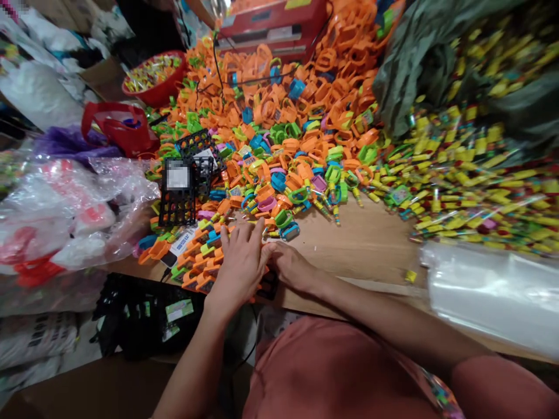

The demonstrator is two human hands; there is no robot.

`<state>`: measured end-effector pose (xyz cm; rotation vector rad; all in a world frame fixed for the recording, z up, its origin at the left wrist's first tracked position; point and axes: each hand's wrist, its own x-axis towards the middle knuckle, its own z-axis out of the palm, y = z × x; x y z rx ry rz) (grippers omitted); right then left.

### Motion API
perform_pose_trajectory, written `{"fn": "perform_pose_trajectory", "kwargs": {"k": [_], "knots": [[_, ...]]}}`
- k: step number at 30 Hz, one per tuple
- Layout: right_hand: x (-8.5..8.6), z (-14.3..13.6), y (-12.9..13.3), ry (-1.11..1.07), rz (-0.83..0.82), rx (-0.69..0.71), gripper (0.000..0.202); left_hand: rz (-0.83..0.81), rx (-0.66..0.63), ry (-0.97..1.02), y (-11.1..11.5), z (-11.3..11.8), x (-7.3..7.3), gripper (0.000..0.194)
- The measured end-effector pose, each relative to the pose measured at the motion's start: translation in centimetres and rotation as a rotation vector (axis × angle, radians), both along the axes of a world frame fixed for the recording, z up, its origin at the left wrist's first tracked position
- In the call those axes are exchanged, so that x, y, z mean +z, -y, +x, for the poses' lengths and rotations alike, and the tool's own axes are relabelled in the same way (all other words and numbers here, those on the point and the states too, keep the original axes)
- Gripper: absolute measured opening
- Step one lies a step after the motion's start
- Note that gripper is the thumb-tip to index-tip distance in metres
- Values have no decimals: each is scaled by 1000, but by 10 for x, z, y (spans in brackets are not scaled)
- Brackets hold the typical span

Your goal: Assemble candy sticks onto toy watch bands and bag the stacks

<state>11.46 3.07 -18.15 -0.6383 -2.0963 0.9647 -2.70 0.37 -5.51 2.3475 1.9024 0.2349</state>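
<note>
My left hand [239, 265] rests over a tray full of orange plastic pieces [196, 265] at the table's front edge, its fingers spread toward the pile. My right hand [290, 265] meets it from the right, fingers bent together near my left thumb; what they pinch is too small to name. Beneath my hands a corner of black tray [268, 286] shows. Just beyond the fingertips lie a green piece [283, 219] and a blue piece [290, 231], part of a large heap of orange, green, blue and pink pieces [279, 116].
Black grid trays [177, 201] lie on the heap's left. Yellow candy-like sticks [471, 174] spread on the right, above clear plastic bags [489, 291]. A red basin [155, 78], a red bag [120, 128] and plastic wrapping [78, 209] are at left. The brown table [362, 244] shows between.
</note>
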Motion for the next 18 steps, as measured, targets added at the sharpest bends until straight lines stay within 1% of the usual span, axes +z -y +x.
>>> {"fn": "perform_pose_trajectory", "kwargs": {"k": [2,4,7,9,10,11,14,16,18], "knots": [[-2,-3,0,0,-13,-11,46,14,-10,-28,-2,2,-1,52],[-1,-6,-3,3,-36,-15,46,26,-9,-35,-4,3,-1,47],[12,-1,-15,10,-72,49,34,22,8,-43,-5,4,1,38],[26,12,-28,16,-63,77,25,10,13,-34,-3,4,3,35],[32,21,-36,36,-34,57,23,2,9,-18,-2,4,5,35],[38,30,-45,86,12,2,22,-7,6,4,0,4,6,36],[48,55,-72,371,194,-256,24,-46,9,91,3,5,10,37],[50,64,-84,467,241,-330,24,-63,27,160,5,5,12,33],[51,68,-88,517,249,-357,25,-59,40,226,5,4,13,32]]}}
